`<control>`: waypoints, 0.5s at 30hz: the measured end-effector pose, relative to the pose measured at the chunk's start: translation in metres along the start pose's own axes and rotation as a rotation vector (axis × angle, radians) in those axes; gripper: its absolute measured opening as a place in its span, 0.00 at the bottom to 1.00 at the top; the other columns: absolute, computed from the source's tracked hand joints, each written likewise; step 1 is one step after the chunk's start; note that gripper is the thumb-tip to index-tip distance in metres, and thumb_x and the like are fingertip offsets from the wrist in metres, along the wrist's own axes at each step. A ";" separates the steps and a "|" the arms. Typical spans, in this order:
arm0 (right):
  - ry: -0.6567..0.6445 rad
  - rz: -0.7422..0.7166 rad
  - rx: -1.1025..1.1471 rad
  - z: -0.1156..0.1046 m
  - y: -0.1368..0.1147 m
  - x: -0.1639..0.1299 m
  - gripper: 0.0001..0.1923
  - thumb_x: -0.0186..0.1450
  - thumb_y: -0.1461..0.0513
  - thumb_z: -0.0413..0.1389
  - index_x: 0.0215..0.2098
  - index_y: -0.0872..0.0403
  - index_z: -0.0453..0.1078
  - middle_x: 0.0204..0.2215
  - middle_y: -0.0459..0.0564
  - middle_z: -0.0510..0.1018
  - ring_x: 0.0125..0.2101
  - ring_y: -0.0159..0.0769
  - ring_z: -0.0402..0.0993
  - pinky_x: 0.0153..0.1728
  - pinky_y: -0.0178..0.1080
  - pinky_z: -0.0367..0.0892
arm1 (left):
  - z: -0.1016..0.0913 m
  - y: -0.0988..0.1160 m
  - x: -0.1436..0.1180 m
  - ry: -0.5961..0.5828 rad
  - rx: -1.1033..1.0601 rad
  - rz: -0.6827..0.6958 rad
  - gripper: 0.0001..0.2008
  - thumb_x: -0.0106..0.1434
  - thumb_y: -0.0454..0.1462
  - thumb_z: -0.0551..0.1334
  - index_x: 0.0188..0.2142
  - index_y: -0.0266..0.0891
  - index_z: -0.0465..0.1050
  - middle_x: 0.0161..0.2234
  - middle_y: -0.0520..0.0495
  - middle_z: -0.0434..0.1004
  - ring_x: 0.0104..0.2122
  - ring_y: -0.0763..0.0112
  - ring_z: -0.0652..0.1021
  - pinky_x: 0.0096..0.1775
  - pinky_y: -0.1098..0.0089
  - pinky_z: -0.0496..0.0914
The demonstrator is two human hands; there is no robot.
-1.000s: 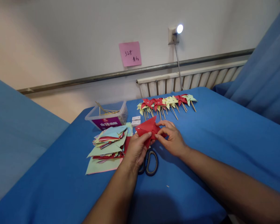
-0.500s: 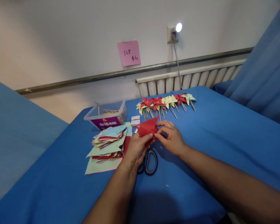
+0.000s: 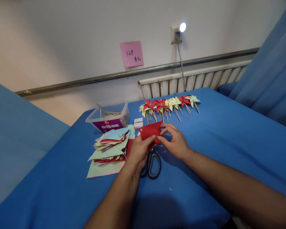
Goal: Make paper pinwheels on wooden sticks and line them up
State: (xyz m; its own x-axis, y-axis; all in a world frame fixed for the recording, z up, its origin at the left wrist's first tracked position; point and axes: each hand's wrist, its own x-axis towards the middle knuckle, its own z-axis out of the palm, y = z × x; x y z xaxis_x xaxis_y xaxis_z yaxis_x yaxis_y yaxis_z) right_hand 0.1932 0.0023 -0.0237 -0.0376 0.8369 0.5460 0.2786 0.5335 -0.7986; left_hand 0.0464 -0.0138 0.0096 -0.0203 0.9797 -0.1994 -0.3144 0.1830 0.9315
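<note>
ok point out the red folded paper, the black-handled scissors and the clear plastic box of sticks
red folded paper [image 3: 151, 130], head view, on its flat upper face
black-handled scissors [image 3: 154, 165], head view, on the right handle loop
clear plastic box of wooden sticks [image 3: 109, 119], head view, on its front wall

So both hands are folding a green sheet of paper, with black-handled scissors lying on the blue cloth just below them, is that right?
Not quite: the head view shows the sheet of paper is red, not green. The left hand and right hand both pinch it, and the black-handled scissors do lie on the blue cloth just below them.
</note>
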 end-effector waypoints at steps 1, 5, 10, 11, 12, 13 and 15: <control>0.034 0.049 0.047 0.000 0.001 0.001 0.07 0.58 0.59 0.61 0.35 0.52 0.70 0.46 0.53 0.75 0.48 0.41 0.71 0.50 0.47 0.65 | 0.000 0.001 0.000 0.009 0.013 0.001 0.17 0.46 0.35 0.72 0.36 0.33 0.76 0.29 0.47 0.79 0.24 0.74 0.75 0.28 0.75 0.69; 0.079 0.327 0.307 -0.002 0.009 0.008 0.21 0.55 0.53 0.63 0.44 0.52 0.68 0.45 0.54 0.76 0.46 0.43 0.73 0.49 0.48 0.66 | 0.000 0.004 -0.001 -0.002 0.067 -0.019 0.18 0.45 0.36 0.72 0.37 0.33 0.77 0.32 0.44 0.81 0.26 0.71 0.76 0.30 0.73 0.69; 0.064 0.467 0.581 -0.018 0.011 0.021 0.22 0.54 0.48 0.63 0.41 0.53 0.70 0.38 0.52 0.79 0.41 0.41 0.76 0.47 0.45 0.67 | -0.004 0.008 0.000 -0.050 0.224 -0.014 0.18 0.43 0.35 0.71 0.37 0.33 0.77 0.33 0.44 0.81 0.28 0.69 0.77 0.33 0.70 0.69; 0.007 0.461 0.582 -0.022 0.009 0.023 0.21 0.55 0.48 0.62 0.40 0.53 0.70 0.36 0.51 0.79 0.40 0.40 0.76 0.46 0.45 0.67 | -0.006 0.008 0.000 -0.064 0.272 -0.005 0.18 0.43 0.34 0.71 0.37 0.33 0.76 0.34 0.44 0.81 0.29 0.69 0.77 0.34 0.70 0.69; -0.072 0.452 0.567 -0.026 0.006 0.024 0.21 0.56 0.48 0.62 0.40 0.53 0.71 0.35 0.51 0.79 0.38 0.39 0.76 0.45 0.44 0.67 | -0.007 0.008 0.000 -0.078 0.322 0.006 0.18 0.44 0.34 0.71 0.37 0.34 0.76 0.34 0.45 0.81 0.29 0.69 0.77 0.35 0.70 0.69; -0.155 0.453 0.542 -0.028 0.004 0.024 0.20 0.55 0.49 0.63 0.39 0.53 0.71 0.33 0.49 0.79 0.35 0.38 0.76 0.42 0.43 0.68 | -0.008 0.008 0.001 -0.091 0.374 0.019 0.18 0.44 0.34 0.71 0.37 0.34 0.76 0.34 0.45 0.81 0.30 0.68 0.77 0.35 0.70 0.69; -0.290 0.458 0.500 -0.030 -0.001 0.022 0.19 0.53 0.52 0.65 0.38 0.53 0.71 0.30 0.47 0.78 0.32 0.36 0.75 0.37 0.41 0.68 | -0.009 0.007 0.001 -0.123 0.470 0.048 0.17 0.46 0.35 0.69 0.38 0.35 0.75 0.34 0.46 0.80 0.30 0.68 0.77 0.34 0.70 0.69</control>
State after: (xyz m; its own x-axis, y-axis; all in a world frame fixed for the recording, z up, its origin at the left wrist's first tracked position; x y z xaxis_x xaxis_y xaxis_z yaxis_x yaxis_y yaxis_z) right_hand 0.2205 0.0169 -0.0034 -0.2938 0.9510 0.0969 -0.1413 0.0571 -0.9883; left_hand 0.0354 -0.0126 0.0129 0.0972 0.9852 -0.1415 0.1477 0.1263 0.9809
